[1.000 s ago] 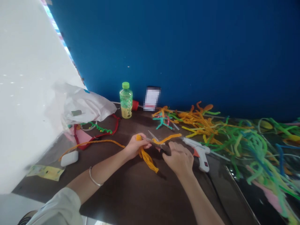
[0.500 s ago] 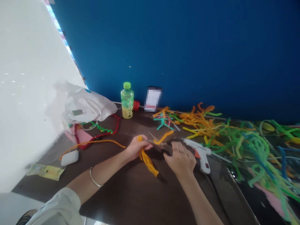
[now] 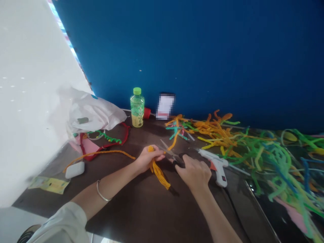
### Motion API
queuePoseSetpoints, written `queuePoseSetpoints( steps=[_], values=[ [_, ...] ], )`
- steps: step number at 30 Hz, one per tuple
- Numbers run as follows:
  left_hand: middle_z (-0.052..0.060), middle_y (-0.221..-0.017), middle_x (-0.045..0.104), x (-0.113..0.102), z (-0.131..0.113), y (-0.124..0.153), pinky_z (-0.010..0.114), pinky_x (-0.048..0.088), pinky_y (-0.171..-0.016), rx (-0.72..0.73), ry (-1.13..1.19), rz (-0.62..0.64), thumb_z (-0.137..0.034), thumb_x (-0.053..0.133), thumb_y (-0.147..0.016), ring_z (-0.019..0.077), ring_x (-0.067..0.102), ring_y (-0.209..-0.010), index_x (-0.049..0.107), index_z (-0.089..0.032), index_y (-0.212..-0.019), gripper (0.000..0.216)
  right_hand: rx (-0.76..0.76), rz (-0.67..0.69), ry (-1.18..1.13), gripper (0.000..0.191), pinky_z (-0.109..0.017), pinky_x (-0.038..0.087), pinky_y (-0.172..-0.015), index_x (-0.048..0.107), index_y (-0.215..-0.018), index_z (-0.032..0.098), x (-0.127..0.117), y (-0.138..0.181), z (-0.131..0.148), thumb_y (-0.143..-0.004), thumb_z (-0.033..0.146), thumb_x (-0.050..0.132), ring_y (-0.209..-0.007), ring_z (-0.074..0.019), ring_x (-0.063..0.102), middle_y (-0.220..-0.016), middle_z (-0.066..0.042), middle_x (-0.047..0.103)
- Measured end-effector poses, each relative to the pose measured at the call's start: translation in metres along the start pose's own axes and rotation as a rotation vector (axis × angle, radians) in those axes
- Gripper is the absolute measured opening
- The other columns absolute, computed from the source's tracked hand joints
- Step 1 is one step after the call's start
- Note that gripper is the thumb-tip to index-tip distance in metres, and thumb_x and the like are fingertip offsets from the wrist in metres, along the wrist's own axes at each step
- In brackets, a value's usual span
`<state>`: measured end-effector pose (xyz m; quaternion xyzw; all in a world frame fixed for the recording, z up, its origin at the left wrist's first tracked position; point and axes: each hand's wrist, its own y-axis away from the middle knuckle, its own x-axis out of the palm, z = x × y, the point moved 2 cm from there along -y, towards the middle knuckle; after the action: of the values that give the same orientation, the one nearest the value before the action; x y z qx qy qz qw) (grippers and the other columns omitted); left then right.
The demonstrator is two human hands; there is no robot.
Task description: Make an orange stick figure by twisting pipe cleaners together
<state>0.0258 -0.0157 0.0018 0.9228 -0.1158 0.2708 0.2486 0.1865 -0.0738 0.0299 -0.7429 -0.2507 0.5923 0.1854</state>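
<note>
My left hand (image 3: 149,158) is closed round a bundle of yellow-orange pipe cleaners (image 3: 160,176), whose lower end hangs toward the table front. From its fingertips a single orange pipe cleaner (image 3: 175,142) runs up and to the right. In my right hand (image 3: 193,171) is a pair of scissors (image 3: 169,148) with dark handles and parted blades. The blades lie around or against the single strand near my left fingertips; I cannot tell whether they touch it.
A white glue gun (image 3: 215,164) lies right of my right hand. Heaped pipe cleaners (image 3: 273,162) cover the right side. At the back stand a green-capped bottle (image 3: 137,109) and a phone (image 3: 165,106). Left are a plastic bag (image 3: 101,113), a white case (image 3: 75,170) and a banknote-like paper (image 3: 49,185).
The scissors have shifted, with their blades now at the strand by my left fingertips. That strand points more steeply upward. My left hand has stayed almost in place.
</note>
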Motion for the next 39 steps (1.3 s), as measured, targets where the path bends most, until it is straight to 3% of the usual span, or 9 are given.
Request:
queuePoseSetpoints(
  steps=[10,15,29,39],
  values=[
    [0.001,-0.055,0.06,-0.0011,-0.0005,-0.0002,0.014,0.049,-0.049,0.029,-0.023,-0.006,-0.02,0.076,-0.052,0.0106,0.062,-0.054,0.045,-0.013,-0.06,0.033,0.149,0.249,-0.059,0.043,-0.028,0.016,-0.052,0.056,-0.053,0.019,0.0018,-0.0005,0.0012,-0.074,0.055,0.046,-0.048,-0.0153,0.048,-0.047,-0.005,0.058],
    [0.002,-0.059,0.062,-0.0019,0.0002,-0.0008,0.016,0.051,-0.053,0.067,0.005,0.018,-0.016,0.075,-0.049,0.0105,0.062,-0.054,0.048,-0.012,-0.062,0.031,0.112,0.351,-0.211,0.044,-0.026,0.018,-0.052,0.055,-0.062,0.019,-0.0044,-0.0039,0.0042,-0.071,0.061,0.045,-0.052,-0.016,0.05,-0.053,-0.003,0.058],
    [0.0,-0.056,0.06,-0.0013,0.0004,-0.0004,0.015,0.05,-0.051,0.077,-0.022,0.035,-0.018,0.077,-0.05,0.0104,0.062,-0.053,0.046,-0.012,-0.062,0.033,0.13,0.352,-0.287,0.046,-0.025,0.016,-0.05,0.048,-0.051,0.02,-0.0003,-0.003,-0.0007,-0.067,0.064,0.048,-0.048,-0.0149,0.05,-0.044,0.0,0.053],
    [0.0,-0.055,0.06,-0.0003,-0.003,0.0009,0.017,0.051,-0.052,0.073,-0.044,0.019,-0.021,0.078,-0.048,0.0117,0.063,-0.055,0.045,-0.012,-0.061,0.037,0.122,0.367,-0.271,0.051,-0.025,0.018,-0.049,0.053,-0.049,0.02,0.0042,-0.0002,-0.0007,-0.068,0.066,0.044,-0.047,-0.0149,0.051,-0.044,-0.003,0.055]
  ],
)
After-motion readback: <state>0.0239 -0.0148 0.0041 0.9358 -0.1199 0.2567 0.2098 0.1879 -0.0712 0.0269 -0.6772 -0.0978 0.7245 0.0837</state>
